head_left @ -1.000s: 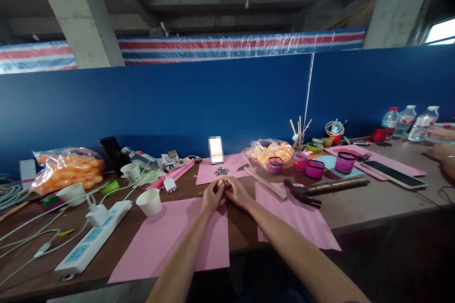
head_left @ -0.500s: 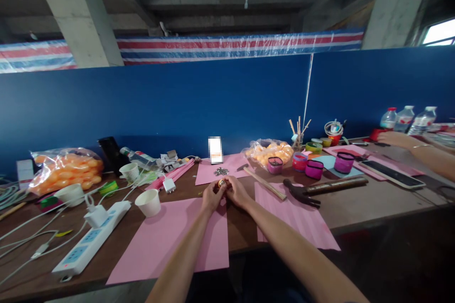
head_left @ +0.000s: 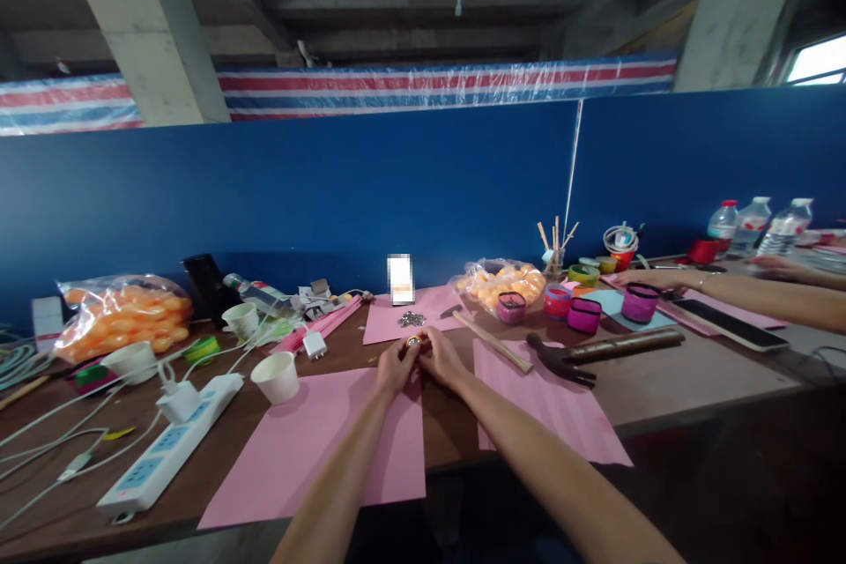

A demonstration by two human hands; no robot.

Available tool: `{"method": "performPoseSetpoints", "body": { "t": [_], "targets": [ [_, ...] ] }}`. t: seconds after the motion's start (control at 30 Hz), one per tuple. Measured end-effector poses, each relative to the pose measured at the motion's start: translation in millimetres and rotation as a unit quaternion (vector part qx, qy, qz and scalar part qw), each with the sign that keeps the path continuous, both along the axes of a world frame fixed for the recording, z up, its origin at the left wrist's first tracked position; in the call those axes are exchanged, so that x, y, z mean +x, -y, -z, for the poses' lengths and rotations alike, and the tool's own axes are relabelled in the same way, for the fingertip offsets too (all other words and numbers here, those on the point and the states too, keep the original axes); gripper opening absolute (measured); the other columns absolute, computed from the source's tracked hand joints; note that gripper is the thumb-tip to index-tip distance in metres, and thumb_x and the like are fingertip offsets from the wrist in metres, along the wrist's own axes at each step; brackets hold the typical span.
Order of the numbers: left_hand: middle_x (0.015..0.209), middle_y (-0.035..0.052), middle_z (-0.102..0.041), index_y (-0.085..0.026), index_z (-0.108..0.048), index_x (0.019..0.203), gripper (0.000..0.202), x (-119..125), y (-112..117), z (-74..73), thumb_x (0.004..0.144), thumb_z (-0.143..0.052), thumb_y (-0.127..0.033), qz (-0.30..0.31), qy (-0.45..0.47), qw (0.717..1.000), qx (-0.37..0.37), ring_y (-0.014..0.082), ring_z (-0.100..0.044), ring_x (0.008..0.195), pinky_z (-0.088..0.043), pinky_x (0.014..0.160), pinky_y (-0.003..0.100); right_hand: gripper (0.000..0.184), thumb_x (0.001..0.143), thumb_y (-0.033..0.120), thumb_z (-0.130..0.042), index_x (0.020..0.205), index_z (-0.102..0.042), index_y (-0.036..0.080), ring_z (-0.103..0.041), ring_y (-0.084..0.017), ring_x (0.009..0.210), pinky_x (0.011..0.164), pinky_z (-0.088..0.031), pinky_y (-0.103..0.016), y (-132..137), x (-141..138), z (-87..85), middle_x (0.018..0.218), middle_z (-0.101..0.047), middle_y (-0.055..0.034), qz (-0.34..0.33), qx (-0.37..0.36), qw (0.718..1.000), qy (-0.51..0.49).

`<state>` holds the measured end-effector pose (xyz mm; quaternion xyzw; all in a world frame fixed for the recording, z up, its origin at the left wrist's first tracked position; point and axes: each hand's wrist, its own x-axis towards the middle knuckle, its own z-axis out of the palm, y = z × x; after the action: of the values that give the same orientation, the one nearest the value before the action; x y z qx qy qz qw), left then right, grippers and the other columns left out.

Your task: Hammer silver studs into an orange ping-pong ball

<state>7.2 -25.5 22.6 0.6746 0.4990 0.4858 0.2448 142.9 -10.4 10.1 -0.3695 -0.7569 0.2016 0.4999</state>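
Note:
In the head view, my left hand (head_left: 395, 367) and my right hand (head_left: 441, 359) meet over the table, fingers closed together. Between the fingertips is a small round orange thing (head_left: 413, 342) with a shiny, metal-looking spot; the fingers cover most of it. Just beyond my hands, a little heap of small metal parts (head_left: 411, 319) lies on a pink sheet (head_left: 378, 330). A larger pink sheet (head_left: 317, 449) lies under my left forearm. To the right are a wooden-handled small hammer (head_left: 495, 341) and a claw hammer (head_left: 608, 347).
Bags of orange balls (head_left: 149, 317) (head_left: 493, 282) lie left and right. A power strip (head_left: 175, 449) with cables and a paper cup (head_left: 275, 377) stand on the left. At right are purple containers (head_left: 640, 303), a phone (head_left: 727, 323) and a co-worker's arm (head_left: 760, 295). A blue partition (head_left: 397, 185) stands behind.
My hands stay in nearly the same place, with the small round thing turned slightly between the fingers. At the right, the co-worker's arm has reached further left over the pink sheets.

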Motion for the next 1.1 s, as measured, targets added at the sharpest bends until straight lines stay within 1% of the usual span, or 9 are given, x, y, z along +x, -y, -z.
{"method": "performPoseSetpoints", "body": {
  "t": [0.1,0.23,0.4,0.5,0.63,0.73,0.9,1.0,1.1],
  "targets": [
    [0.088,0.0047,-0.067,-0.016,-0.062,0.096,0.039,0,-1,0.7,0.074,-0.047,-0.045,-0.003,0.009,1.000,-0.003,0.0191,-0.061,0.079,-0.045,0.070,0.027,0.030,0.073,0.020,-0.050,0.103,-0.048,0.020,-0.055,-0.016,0.080,0.070,-0.045,-0.029,2,0,-3.1,0.096,-0.055,-0.0049,-0.008,0.006,1.000,-0.001],
    [0.089,0.0058,-0.067,-0.015,-0.060,0.100,0.042,1,-1,1.4,0.075,-0.045,-0.046,-0.007,0.021,1.000,-0.005,0.0179,-0.062,0.074,-0.046,0.064,0.026,0.032,0.075,0.020,-0.048,0.107,-0.049,0.021,-0.055,-0.016,0.084,0.073,-0.045,-0.029,5,-1,-7.1,0.102,-0.055,-0.0057,-0.021,0.013,1.000,0.002],
    [0.086,0.0064,-0.068,-0.016,-0.063,0.091,0.037,0,-2,1.3,0.074,-0.047,-0.044,-0.015,0.023,1.000,0.001,0.0198,-0.061,0.079,-0.045,0.072,0.028,0.037,0.072,0.020,-0.051,0.108,-0.048,0.021,-0.053,-0.018,0.092,0.079,-0.043,-0.032,2,-3,-3.8,0.105,-0.054,-0.0061,-0.014,0.015,1.000,0.004],
    [0.090,0.0060,-0.067,-0.016,-0.063,0.093,0.037,-1,-2,1.2,0.074,-0.048,-0.043,-0.008,0.024,1.000,0.001,0.0203,-0.060,0.083,-0.044,0.076,0.028,0.039,0.069,0.022,-0.055,0.107,-0.047,0.020,-0.054,-0.018,0.086,0.076,-0.044,-0.033,-2,-3,0.7,0.100,-0.055,-0.0059,0.000,0.008,1.000,-0.001],
    [0.093,0.0046,-0.067,-0.018,-0.063,0.096,0.036,-1,-2,0.6,0.075,-0.047,-0.043,0.005,0.027,1.000,0.000,0.0202,-0.060,0.087,-0.043,0.077,0.029,0.030,0.070,0.023,-0.055,0.099,-0.049,0.020,-0.055,-0.016,0.075,0.068,-0.045,-0.030,-3,-2,3.0,0.090,-0.057,-0.0037,0.011,0.001,1.000,-0.004],
    [0.091,0.0047,-0.067,-0.018,-0.063,0.096,0.037,0,-1,0.3,0.074,-0.047,-0.044,0.010,0.034,0.999,-0.004,0.0200,-0.060,0.084,-0.045,0.075,0.029,0.028,0.071,0.022,-0.054,0.098,-0.049,0.020,-0.055,-0.016,0.077,0.068,-0.045,-0.029,-1,-2,0.8,0.090,-0.057,-0.0033,0.011,0.004,1.000,-0.005],
    [0.091,0.0064,-0.067,-0.017,-0.062,0.098,0.040,0,-2,2.3,0.073,-0.048,-0.046,0.004,0.053,0.999,-0.009,0.0200,-0.061,0.081,-0.047,0.070,0.028,0.031,0.072,0.022,-0.053,0.103,-0.049,0.020,-0.055,-0.016,0.079,0.070,-0.045,-0.029,3,-2,-4.4,0.095,-0.056,-0.0049,0.006,0.013,1.000,-0.005],
    [0.094,0.0061,-0.066,-0.017,-0.060,0.100,0.041,0,-4,4.2,0.074,-0.047,-0.046,-0.005,0.063,0.998,-0.008,0.0195,-0.061,0.081,-0.047,0.072,0.029,0.030,0.073,0.023,-0.052,0.103,-0.049,0.020,-0.055,-0.016,0.079,0.070,-0.045,-0.029,4,-2,-6.1,0.096,-0.056,-0.0054,0.003,0.017,1.000,-0.003],
    [0.092,0.0058,-0.067,-0.017,-0.061,0.097,0.039,0,-5,5.1,0.074,-0.048,-0.045,-0.007,0.066,0.998,-0.010,0.0190,-0.061,0.081,-0.047,0.073,0.029,0.030,0.073,0.022,-0.052,0.103,-0.050,0.020,-0.054,-0.017,0.082,0.073,-0.044,-0.030,3,-3,-5.8,0.097,-0.056,-0.0056,0.002,0.020,1.000,-0.003]
  ]
}}
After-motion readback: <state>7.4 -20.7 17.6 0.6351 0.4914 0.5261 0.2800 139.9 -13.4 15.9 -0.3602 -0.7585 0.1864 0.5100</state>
